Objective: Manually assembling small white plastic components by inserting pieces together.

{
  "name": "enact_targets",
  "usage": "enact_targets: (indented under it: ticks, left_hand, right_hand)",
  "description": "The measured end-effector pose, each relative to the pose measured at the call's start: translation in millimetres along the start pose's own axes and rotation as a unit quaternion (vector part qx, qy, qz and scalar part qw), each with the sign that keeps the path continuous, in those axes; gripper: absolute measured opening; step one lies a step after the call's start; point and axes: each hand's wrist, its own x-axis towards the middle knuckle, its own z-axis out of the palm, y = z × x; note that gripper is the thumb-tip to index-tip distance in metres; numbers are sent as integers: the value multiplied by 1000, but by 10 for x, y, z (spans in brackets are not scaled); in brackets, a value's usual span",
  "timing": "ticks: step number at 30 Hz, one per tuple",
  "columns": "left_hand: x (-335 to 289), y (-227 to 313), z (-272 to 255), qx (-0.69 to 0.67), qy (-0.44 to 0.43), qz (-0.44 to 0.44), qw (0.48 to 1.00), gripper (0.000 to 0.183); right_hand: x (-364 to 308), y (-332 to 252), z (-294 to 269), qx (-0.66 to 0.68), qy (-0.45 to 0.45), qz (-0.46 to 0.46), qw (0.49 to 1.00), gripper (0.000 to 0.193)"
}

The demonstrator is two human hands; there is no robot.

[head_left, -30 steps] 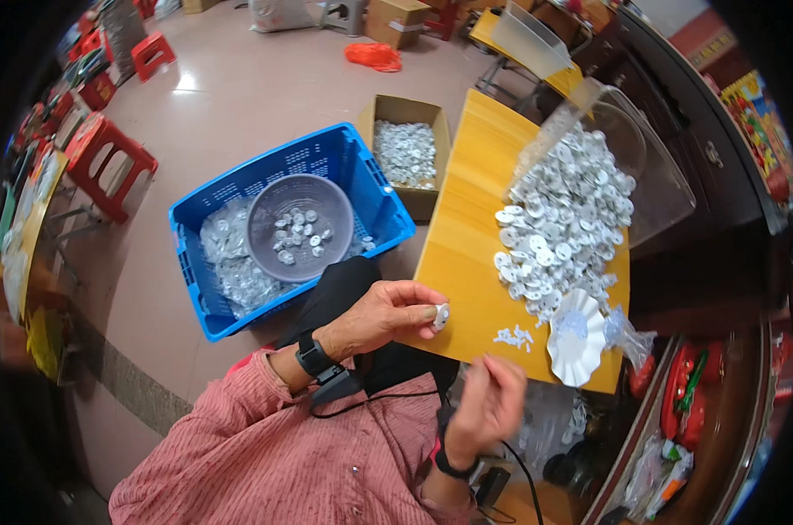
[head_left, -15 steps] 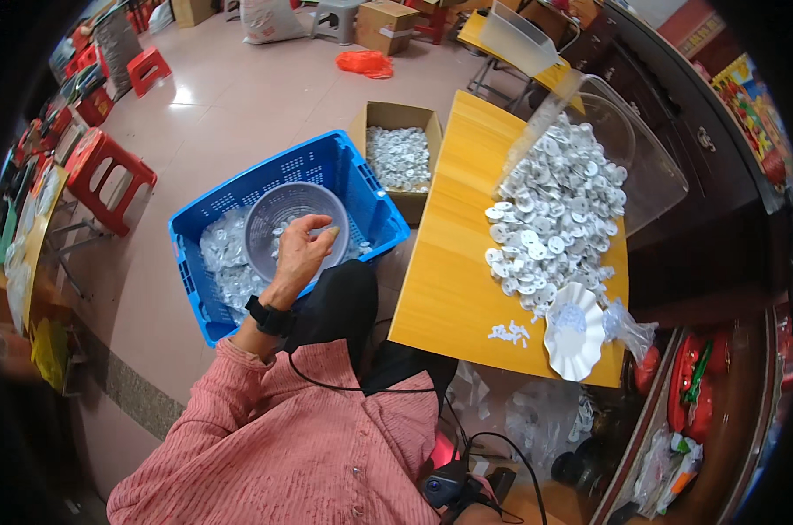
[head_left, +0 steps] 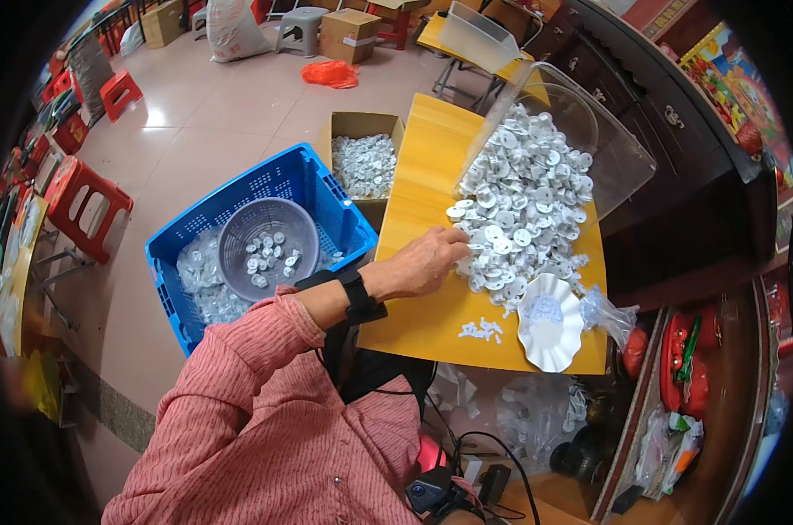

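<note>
My left hand (head_left: 431,261), with a black watch (head_left: 359,297) on its wrist, rests over the yellow table at the left edge of a pile of white round plastic pieces (head_left: 528,197). Its fingers are bent and drawn together against the nearest pieces; the fingertips are hidden, so what they hold does not show. Behind the forearm, a grey-purple round basket (head_left: 230,245) holds several such white pieces. That basket sits inside a blue plastic crate (head_left: 164,284), on clear plastic bags (head_left: 208,302). My right hand is out of view.
A fluted white dish (head_left: 558,350) and small white pins (head_left: 481,330) lie on the yellow table (head_left: 414,175). The pile spills from a tipped clear bin (head_left: 620,171). An open carton (head_left: 396,136) of white pieces stands beyond the crate. A red stool (head_left: 81,197) is at left.
My left hand has moved right, from over the round basket to the edge of the pile on the table. White pieces in the basket are now uncovered. The whole view has shifted slightly.
</note>
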Motion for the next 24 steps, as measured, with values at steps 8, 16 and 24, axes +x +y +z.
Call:
enact_targets:
  ticks: [8,16,24]
  left_hand:
    - [50,-143,121,25,-84,22,996,19]
    - [-203,8,-172,29,-98,-16,995,10]
    - [-530,115,-286,64,-25,-69,995,14]
  right_hand:
    - [27,31,-12,-46,-4,11,999,16]
    - [-28,77,4,-89,-25,43,995,15]
    - [-473,775,-47,-283,-53,207,935,13]
